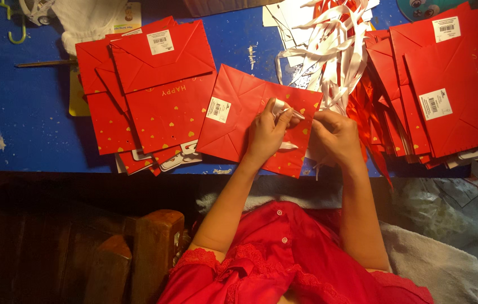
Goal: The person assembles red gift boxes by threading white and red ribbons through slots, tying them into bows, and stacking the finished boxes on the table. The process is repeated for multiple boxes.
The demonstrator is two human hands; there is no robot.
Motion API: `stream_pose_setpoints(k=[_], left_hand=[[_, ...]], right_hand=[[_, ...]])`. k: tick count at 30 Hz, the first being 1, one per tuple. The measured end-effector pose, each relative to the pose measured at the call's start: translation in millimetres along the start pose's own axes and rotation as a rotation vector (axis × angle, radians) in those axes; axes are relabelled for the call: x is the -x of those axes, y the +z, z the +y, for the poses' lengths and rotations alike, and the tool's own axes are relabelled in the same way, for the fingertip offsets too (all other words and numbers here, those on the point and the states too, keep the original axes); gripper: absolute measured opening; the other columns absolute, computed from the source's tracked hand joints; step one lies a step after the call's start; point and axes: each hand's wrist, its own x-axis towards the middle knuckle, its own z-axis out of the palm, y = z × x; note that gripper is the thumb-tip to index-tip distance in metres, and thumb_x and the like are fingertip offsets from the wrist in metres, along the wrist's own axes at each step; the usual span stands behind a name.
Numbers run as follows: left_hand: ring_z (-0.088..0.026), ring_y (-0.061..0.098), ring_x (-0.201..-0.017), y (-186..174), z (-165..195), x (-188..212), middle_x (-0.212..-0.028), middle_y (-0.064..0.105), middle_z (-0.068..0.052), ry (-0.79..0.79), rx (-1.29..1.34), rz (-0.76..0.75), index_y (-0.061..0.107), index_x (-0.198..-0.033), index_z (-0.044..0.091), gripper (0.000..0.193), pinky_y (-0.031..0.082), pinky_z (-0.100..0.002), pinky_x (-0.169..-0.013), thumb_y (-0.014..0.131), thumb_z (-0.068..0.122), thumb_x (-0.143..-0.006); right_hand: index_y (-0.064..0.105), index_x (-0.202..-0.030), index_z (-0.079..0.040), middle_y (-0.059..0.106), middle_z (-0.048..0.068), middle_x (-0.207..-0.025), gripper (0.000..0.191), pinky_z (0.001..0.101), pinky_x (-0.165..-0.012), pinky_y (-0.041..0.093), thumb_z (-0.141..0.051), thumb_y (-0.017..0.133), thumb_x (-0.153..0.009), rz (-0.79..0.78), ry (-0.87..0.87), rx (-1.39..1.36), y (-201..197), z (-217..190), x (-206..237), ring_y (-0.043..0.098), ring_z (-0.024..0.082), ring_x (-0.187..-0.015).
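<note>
— What lies on the blue desk (25, 112), taking the big things first?

— Two stacks of flat red paper bags: one at the left (149, 90), one at the right (452, 84). Between them, farther back, sits a heap of white ribbon strips (334, 50). In the middle, a single folded red bag (239, 112) lies flat near the desk's front edge, tilted, its long axis running from upper left down to lower right.

— And the hands?

— Both rest on the bag's right end. The left hand (267, 135) lies over the bag's surface, its fingers closed on a white ribbon piece (285, 108) at the bag's upper right corner. The right hand (334, 138) sits just beside it, at the bag's right edge, fingers curled together; whether they also pinch the ribbon I cannot tell.

— Which hand is nearer the ribbon?

— The left; the ribbon pokes up and to the right from its fingertips, toward the right hand.
</note>
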Motion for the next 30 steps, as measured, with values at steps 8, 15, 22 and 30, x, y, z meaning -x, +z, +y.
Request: stream_pose_setpoints(k=[8, 15, 22, 30], left_hand=[[-0.013, 0.065, -0.064, -5, 3, 5, -0.073, 0.069, -0.004, -0.043, -0.054, 0.017, 0.068, -0.106, 0.005, 0.022, 0.052, -0.029, -0.059, 0.066, 0.026, -0.101], [-0.008, 0.071, -0.078, -3, -13, 0, -0.095, 0.073, -0.002, -0.035, 0.231, -0.035, 0.062, -0.11, 0.006, 0.02, 0.057, -0.023, -0.065, 0.061, 0.024, -0.104], [-0.008, 0.071, -0.079, -2, -18, 2, -0.094, 0.072, -0.001, -0.064, 0.236, -0.042, 0.061, -0.111, 0.005, 0.02, 0.057, -0.023, -0.065, 0.06, 0.024, -0.105], [-0.01, 0.074, -0.083, -6, -14, 2, -0.095, 0.073, -0.003, -0.034, 0.216, -0.07, 0.059, -0.111, 0.005, 0.018, 0.059, -0.025, -0.068, 0.058, 0.023, -0.106]], right_hand=[[0.072, -0.108, 0.002, 0.074, 0.006, -0.09, 0.016, 0.0264, -0.075, 0.054, -0.008, 0.072, -0.096, 0.073, 0.057, 0.124, 0, -3, 0, 0.069, 0.009, -0.085], [0.073, -0.11, 0.001, 0.076, 0.007, -0.094, 0.017, 0.0263, -0.077, 0.054, -0.011, 0.071, -0.098, 0.034, 0.045, 0.075, 2, -6, -1, 0.07, 0.008, -0.088], [0.071, -0.112, 0.001, 0.074, 0.007, -0.094, 0.017, 0.0272, -0.078, 0.053, -0.01, 0.067, -0.099, -0.006, 0.052, 0.092, -1, -10, 0, 0.067, 0.009, -0.088], [0.069, -0.109, 0.002, 0.071, 0.005, -0.092, 0.017, 0.0274, -0.077, 0.052, -0.012, 0.069, -0.099, 0.014, 0.073, 0.093, 1, -5, -1, 0.065, 0.008, -0.086]])
